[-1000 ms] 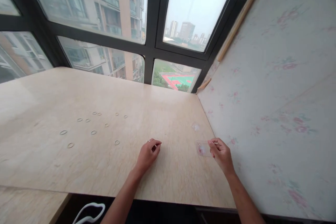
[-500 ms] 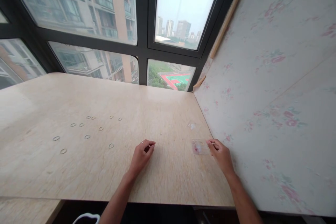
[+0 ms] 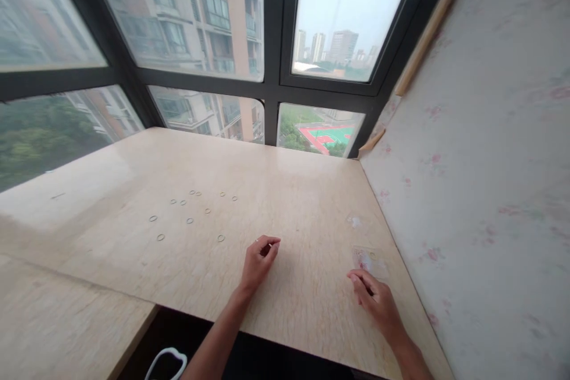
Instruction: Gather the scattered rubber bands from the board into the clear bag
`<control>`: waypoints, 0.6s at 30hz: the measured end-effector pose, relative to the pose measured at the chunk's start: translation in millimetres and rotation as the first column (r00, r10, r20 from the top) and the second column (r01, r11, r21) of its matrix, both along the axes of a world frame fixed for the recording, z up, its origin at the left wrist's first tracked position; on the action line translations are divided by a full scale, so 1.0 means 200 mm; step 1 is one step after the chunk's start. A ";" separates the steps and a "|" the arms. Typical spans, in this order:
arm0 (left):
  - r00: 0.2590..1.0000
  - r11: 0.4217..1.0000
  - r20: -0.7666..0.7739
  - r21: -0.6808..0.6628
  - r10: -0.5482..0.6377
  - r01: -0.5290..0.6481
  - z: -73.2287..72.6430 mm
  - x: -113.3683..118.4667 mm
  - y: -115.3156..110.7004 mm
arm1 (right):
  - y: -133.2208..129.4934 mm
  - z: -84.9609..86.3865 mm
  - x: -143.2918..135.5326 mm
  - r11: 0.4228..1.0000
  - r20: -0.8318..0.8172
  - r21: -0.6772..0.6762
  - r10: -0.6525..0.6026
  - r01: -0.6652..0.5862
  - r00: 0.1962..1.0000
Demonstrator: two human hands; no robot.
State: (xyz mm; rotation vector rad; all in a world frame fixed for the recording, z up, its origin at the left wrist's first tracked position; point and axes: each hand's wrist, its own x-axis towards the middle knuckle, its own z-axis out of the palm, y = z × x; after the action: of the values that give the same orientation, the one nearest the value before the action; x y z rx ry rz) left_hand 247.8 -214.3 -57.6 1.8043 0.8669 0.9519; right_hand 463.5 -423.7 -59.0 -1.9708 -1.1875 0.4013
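Note:
Several thin rings point(image 3: 221, 238) lie scattered over the left half of the pale marbled surface point(image 3: 285, 190). To their right my left hand point(image 3: 260, 261) rests on the surface, thumb and fingertips pinched together; anything between them is too small to make out. My right hand point(image 3: 371, 294) is also pinched, just in front of a clear plastic packet point(image 3: 366, 258) with a reddish print and a ring-like shape on it. Whether its fingertips hold something cannot be seen. Behind that packet lies a small clear piece of plastic point(image 3: 355, 221).
Dark-framed windows point(image 3: 271, 92) border the back of the surface. A flowered wall point(image 3: 481, 190) stands along the right. A white curved object point(image 3: 167, 351) shows below the front edge, and a thin small item point(image 3: 57, 196) lies at far left.
The view has turned to the left. My right hand has moved off the packet's right edge to its near side; my left hand remains pinched near the same spot.

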 end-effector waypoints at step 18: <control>0.578 0.835 -0.608 0.329 0.545 -0.441 0.13 -0.96 0.57 | -0.03 -0.11 0.08 0.996 0.369 0.001 0.088 -0.095 0.925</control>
State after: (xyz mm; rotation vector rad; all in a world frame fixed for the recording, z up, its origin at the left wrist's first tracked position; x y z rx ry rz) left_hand 56.7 -100.8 -31.8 2.1170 1.9079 0.6562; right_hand 479.9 -430.6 -81.7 -2.0354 -1.5149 0.0621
